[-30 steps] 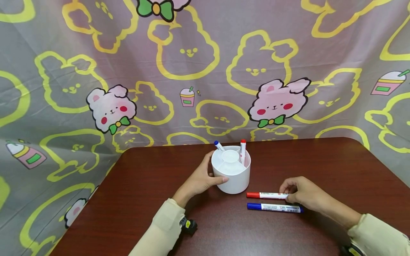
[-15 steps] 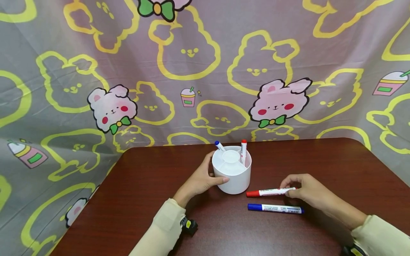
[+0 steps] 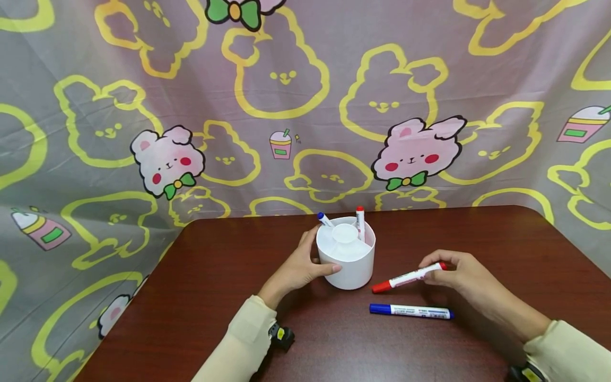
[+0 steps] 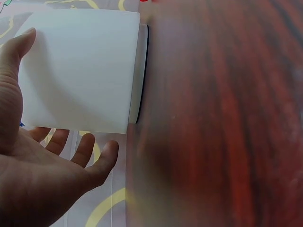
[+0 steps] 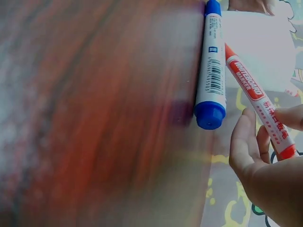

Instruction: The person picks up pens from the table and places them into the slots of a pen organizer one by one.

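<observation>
My left hand [image 3: 298, 267] grips a round white pen holder [image 3: 350, 273] from its left side, thumb across the front. In the left wrist view, the thumb [image 4: 23, 42] lies along the holder's white wall [image 4: 85, 71]. A blue-capped marker [image 3: 325, 219] and a red-capped marker [image 3: 360, 223] stand in separate compartments of the holder. Between thumb and fingers, my right hand [image 3: 460, 276] pinches a red whiteboard marker [image 3: 406, 278] near its rear end. It is tilted, the capped end pointing down and left. A blue whiteboard marker [image 5: 214, 61] lies on the table just in front.
The dark red-brown wooden table [image 3: 229, 254] reaches back to a hanging cloth [image 3: 296, 106] printed with cartoon bears and cups. A black wrist camera [image 3: 282, 337] sits at the left sleeve.
The red marker's rear end has come up off the table as my right hand rose slightly with it, to the right. My left hand and the pen holder stay in place.
</observation>
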`<state>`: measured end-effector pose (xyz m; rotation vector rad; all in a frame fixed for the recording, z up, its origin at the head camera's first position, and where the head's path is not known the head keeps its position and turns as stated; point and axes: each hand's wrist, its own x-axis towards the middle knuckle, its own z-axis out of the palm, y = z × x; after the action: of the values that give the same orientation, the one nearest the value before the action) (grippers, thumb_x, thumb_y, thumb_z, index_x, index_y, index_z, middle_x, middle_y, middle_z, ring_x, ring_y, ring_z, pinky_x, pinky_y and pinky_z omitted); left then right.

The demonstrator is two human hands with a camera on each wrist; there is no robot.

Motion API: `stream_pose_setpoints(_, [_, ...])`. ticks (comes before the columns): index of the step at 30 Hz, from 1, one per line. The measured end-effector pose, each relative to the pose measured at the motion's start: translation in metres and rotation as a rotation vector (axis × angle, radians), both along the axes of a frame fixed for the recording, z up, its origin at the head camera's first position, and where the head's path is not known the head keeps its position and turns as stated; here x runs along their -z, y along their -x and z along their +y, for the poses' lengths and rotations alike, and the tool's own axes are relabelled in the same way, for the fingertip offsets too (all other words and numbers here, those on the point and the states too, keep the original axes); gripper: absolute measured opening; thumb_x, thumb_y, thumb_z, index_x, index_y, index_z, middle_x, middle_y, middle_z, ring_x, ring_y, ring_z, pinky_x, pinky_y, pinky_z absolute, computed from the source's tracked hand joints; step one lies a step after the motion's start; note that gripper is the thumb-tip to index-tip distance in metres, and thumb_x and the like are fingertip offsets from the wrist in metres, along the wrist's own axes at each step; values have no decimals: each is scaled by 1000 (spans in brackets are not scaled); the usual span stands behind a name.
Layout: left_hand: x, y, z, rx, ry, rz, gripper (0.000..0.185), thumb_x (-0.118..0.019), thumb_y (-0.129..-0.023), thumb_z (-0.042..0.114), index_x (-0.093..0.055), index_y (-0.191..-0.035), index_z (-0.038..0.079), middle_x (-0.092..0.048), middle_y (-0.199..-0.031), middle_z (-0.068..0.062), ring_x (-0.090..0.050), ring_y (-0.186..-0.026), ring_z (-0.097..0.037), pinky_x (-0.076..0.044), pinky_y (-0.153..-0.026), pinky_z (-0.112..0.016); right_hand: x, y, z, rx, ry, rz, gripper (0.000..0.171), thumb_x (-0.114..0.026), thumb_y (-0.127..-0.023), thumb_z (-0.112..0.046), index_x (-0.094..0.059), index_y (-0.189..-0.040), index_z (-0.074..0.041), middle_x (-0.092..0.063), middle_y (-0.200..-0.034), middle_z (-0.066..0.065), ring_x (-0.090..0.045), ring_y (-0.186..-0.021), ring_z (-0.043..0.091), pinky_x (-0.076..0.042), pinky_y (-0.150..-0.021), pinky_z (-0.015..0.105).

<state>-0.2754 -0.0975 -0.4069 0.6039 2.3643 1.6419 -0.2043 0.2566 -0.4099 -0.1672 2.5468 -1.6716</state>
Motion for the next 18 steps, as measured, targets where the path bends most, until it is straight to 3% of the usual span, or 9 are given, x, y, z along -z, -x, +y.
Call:
stream_pose_setpoints(5, [-1, -1, 0, 8, -20, -22, 104, -87, -85, 14, -21, -166, 16, -30, -162, -12, -56, -131, -33, -55, -105, -42, -2, 4, 2, -31, 196, -39, 29, -73, -95, -2, -65, -119, 12, -64, -112, 8, -69, -95, 15, -63, -86, 33])
stream_pose_setpoints(11, [-2, -1, 0, 43, -80, -68, 101, -84, -88, 10, -18, -164, 15, -40, -159, -18, -64, -125, -39, -56, -103, -44, -5, 7, 5, -43, 336, -27, 17, -70, -96, 5, -72, -112, 0, -59, -114, 8, -71, -97, 15, -63, -87, 35])
stream_pose_setpoints(18, [-2, -1, 0, 36, -97, -68, 101, -84, -88, 8, -17, -163, 14, -42, -161, -16, -54, -140, -38, -52, -110, -48, -15, 7, 8, -63, 505, 9, 22, -65, -97, 10, -72, -110, -7, -59, -111, 5, -71, -96, 16, -63, -87, 37])
